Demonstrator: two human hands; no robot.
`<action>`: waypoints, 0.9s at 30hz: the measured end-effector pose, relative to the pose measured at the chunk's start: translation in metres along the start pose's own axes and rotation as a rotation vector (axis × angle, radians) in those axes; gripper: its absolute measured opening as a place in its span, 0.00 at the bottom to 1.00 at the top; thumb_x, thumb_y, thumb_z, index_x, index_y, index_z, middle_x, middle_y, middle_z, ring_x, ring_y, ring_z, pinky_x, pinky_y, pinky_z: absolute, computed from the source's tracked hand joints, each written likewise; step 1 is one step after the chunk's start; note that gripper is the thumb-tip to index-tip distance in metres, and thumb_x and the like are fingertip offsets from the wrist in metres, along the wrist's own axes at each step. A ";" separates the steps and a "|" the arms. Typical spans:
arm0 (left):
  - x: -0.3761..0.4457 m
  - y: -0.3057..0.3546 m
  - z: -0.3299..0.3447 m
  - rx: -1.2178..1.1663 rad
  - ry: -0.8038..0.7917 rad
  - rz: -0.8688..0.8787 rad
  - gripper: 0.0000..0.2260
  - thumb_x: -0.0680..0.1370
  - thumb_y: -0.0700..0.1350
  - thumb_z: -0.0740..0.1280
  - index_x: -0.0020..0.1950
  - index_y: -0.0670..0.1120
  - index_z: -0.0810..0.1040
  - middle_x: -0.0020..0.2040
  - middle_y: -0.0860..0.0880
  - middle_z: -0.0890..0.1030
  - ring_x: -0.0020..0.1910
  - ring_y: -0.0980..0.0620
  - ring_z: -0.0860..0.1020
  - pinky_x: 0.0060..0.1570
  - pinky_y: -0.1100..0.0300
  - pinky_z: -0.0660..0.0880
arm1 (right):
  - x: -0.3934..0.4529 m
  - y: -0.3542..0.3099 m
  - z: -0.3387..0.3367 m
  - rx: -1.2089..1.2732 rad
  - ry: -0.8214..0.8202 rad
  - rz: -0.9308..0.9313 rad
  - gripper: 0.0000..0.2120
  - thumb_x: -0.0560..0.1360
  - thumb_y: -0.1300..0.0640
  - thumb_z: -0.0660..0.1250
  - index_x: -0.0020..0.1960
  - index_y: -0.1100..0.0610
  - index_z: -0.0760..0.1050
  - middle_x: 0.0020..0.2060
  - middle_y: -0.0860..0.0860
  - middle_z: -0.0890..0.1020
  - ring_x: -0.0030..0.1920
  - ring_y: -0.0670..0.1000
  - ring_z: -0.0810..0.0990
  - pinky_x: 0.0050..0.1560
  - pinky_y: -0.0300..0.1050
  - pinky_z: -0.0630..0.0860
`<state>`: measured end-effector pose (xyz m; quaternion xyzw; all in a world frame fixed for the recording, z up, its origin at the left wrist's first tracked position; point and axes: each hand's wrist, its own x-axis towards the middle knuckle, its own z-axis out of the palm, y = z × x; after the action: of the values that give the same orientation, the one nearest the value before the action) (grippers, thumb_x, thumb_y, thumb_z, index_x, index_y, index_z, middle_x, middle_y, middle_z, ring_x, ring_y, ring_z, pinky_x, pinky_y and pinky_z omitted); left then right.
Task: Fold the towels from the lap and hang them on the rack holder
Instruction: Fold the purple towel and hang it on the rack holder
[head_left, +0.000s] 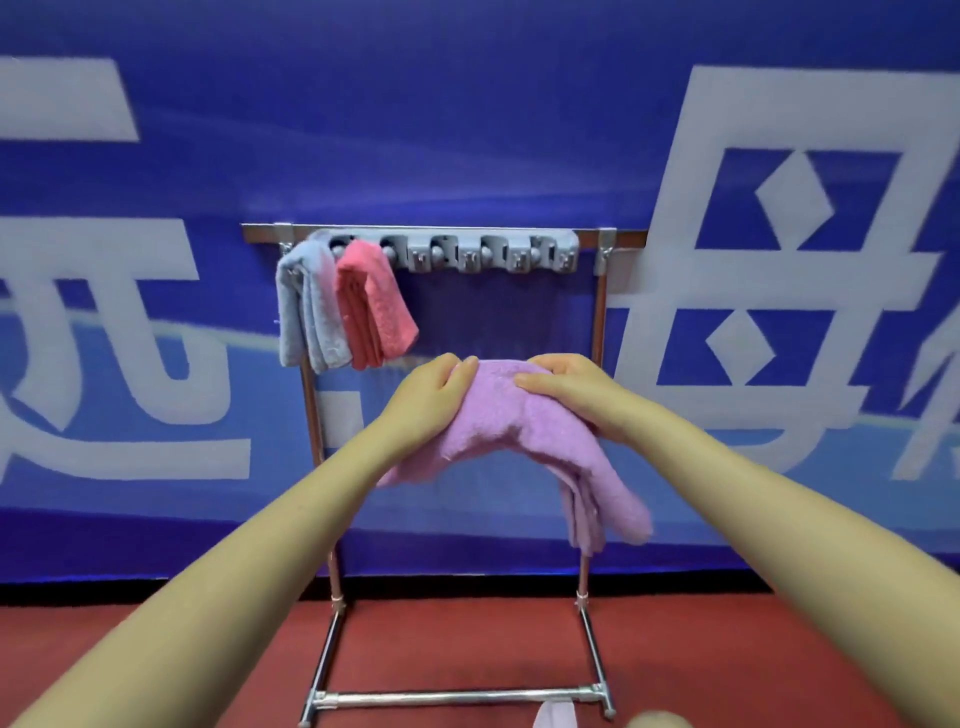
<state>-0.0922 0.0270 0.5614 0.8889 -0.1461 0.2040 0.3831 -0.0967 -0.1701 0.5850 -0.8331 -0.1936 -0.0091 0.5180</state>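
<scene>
A folded purple towel (511, 436) hangs in the air in front of the rack, draped between both hands. My left hand (426, 397) grips its upper left part, fingers curled into the cloth. My right hand (574, 387) holds its top right, thumb lying across the fabric. The towel's ends droop down to the left and right. Behind it stands the metal rack (601, 312) with a grey clip holder (493, 252) along its top bar. A light blue towel (306, 312) and a pink towel (371, 306) hang side by side from the holder's left end.
A blue banner with large white characters (779, 312) covers the wall behind the rack. The rack's base bar (457, 697) rests on the red floor (156, 654). A bit of pale cloth (556, 716) shows at the bottom edge.
</scene>
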 end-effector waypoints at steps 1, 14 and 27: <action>0.009 0.002 -0.006 0.003 0.011 0.007 0.18 0.83 0.52 0.55 0.35 0.48 0.67 0.35 0.53 0.73 0.40 0.48 0.71 0.44 0.55 0.66 | 0.009 -0.010 -0.005 -0.024 0.004 0.000 0.13 0.75 0.57 0.66 0.50 0.68 0.77 0.39 0.53 0.78 0.40 0.48 0.74 0.40 0.42 0.70; 0.126 -0.025 -0.046 -0.056 0.145 -0.140 0.19 0.83 0.54 0.52 0.50 0.41 0.76 0.50 0.46 0.78 0.52 0.47 0.74 0.51 0.57 0.64 | 0.148 -0.081 -0.010 -0.249 0.100 -0.086 0.11 0.74 0.56 0.65 0.47 0.65 0.78 0.38 0.53 0.78 0.38 0.49 0.74 0.39 0.43 0.69; 0.174 -0.076 -0.035 -0.276 0.167 -0.238 0.13 0.82 0.49 0.56 0.62 0.49 0.75 0.58 0.54 0.76 0.56 0.51 0.74 0.56 0.56 0.69 | 0.245 -0.107 0.017 -0.717 0.107 -0.061 0.11 0.71 0.55 0.64 0.32 0.57 0.69 0.29 0.52 0.69 0.34 0.53 0.65 0.31 0.44 0.62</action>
<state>0.0822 0.0853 0.6188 0.8191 -0.0343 0.2081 0.5334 0.0913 -0.0367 0.7222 -0.9540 -0.1755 -0.1358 0.2017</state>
